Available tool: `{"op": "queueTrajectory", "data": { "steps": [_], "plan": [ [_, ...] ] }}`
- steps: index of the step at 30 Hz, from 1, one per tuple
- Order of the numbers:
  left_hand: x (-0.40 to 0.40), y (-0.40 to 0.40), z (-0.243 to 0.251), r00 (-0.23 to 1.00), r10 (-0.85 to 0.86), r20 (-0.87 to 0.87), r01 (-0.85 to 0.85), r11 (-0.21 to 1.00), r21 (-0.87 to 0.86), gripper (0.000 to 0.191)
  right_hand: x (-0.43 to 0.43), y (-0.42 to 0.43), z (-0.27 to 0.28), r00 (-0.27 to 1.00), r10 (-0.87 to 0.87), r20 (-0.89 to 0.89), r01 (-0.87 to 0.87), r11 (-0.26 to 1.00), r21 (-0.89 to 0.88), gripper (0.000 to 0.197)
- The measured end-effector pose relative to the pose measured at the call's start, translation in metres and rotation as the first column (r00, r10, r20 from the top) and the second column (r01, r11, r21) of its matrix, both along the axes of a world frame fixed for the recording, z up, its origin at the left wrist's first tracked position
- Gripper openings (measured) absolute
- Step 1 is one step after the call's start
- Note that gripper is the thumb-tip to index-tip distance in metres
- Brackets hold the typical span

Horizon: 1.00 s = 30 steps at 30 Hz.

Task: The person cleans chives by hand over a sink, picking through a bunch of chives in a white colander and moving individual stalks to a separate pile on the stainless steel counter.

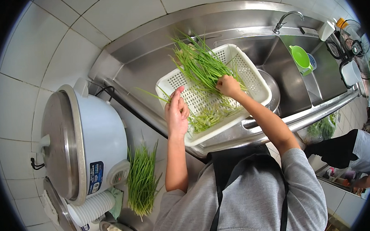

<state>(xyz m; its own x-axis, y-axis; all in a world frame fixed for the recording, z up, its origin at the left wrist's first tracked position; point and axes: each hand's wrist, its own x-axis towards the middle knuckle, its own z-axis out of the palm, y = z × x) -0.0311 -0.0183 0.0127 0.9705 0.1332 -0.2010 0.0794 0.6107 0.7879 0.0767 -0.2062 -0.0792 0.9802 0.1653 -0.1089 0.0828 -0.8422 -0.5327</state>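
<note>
A white perforated plastic basket [259, 96] sits tilted across the steel sink's drainboard and the edge of a basin. A large bunch of long green stalks [201, 63], like spring onions or chives, lies across its far side and overhangs the rim. My right hand [229, 85] has its fingers curled on the lower ends of this bunch. Over the basket's near left side, my left hand [176, 113] pinches a few thin stalks [154, 94] that point out to the left. Pale green trimmings [204, 120] lie in the basket's near part.
On my left stand a big rice cooker [102, 132], a second green bunch [143, 183] and stacked white containers [91, 208]. Rightward are a faucet [282, 24], a green plastic strainer or dipper [301, 59] and a fan [355, 47]. Another person [362, 150] stands at far right.
</note>
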Motion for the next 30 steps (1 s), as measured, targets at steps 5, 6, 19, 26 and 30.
{"op": "queueTrajectory", "data": {
  "steps": [5,6,19,26,30],
  "plan": [
    [0.008,-0.010,-0.002,0.998,-0.037,-0.051,0.042,0.993,0.106,0.026,0.006,-0.023,0.030,0.999,0.045,0.030,-0.052,0.933,0.355,0.015],
    [0.011,-0.014,-0.002,0.995,-0.088,-0.056,0.096,0.982,0.164,0.027,0.006,-0.026,0.042,0.998,0.040,-0.045,-0.013,0.877,0.481,0.014],
    [0.074,-0.067,-0.011,0.999,-0.041,0.022,0.022,0.831,0.556,0.026,-0.025,-0.034,0.074,0.965,0.185,-0.186,0.017,0.663,0.748,0.024],
    [0.066,-0.056,-0.011,1.000,-0.015,0.013,0.010,0.944,0.330,0.025,-0.027,-0.026,0.056,0.854,0.038,-0.518,0.395,0.599,0.696,0.034],
    [0.059,-0.052,-0.015,0.998,-0.055,-0.008,0.055,0.948,0.312,0.027,-0.028,-0.012,0.047,0.752,0.293,-0.591,0.492,0.349,0.798,0.028]
  ]
}}
